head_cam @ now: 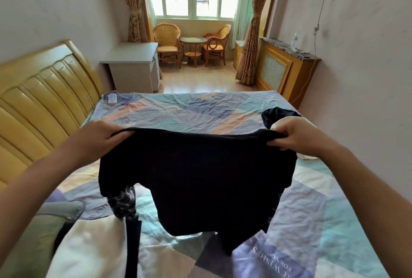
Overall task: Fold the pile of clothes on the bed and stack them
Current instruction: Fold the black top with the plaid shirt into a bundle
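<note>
We count two hands, left hand (101, 131) and right hand (297, 135), one dark garment (196, 179), two wicker chairs (167, 42) (flanking one round table (193, 40)), and one remote (112, 98).

Both forearms are bare to the frame's edge, the left grip (101, 131) and right grip (296, 135) ungloved.

From my remote feed I could read printed lettering on the patchwork bedsheet (312, 210): on the dark panel near the bottom right it stood upside down as "WISHES" above "FOR YOU", with letters before "WISHES" cut off. A second grey panel at the left showed "WISH" before the dark garment (196, 177) covered the rest, and a smaller line beneath it was too small to read.
</note>
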